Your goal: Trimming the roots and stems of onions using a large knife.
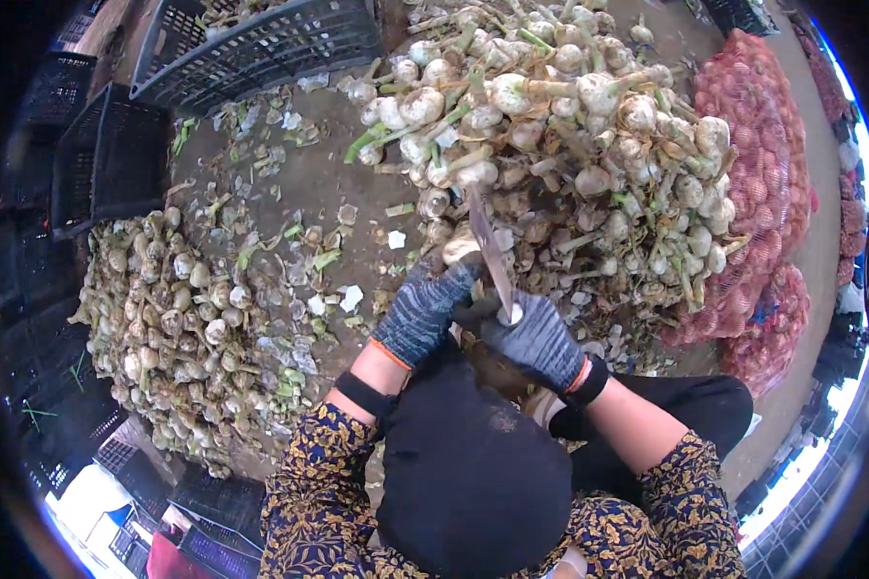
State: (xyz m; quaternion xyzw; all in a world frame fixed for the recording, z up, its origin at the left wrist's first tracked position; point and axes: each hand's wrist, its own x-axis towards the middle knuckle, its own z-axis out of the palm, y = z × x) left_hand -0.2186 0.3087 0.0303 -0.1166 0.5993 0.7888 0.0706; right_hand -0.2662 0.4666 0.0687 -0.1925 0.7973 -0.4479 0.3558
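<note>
In a grey knit glove with an orange cuff, my left hand [429,307] grips a garlic bulb [460,248], whose pale side faces up. My right hand [539,336], gloved alike, is closed around a knife [491,246]. The blade points away from me and passes close beside the bulb; whether it touches cannot be told. Most of the knife's handle is hidden in the glove, with a white spot showing near the thumb. Just beyond both hands rises a large heap of garlic with stalks [550,130].
A second pile of garlic bulbs [181,311] lies to the left. Peel and stalk scraps [297,253] litter the floor between the heaps. Black plastic crates [261,54] stand at the upper left. Red mesh sacks of garlic [749,166] line the right side.
</note>
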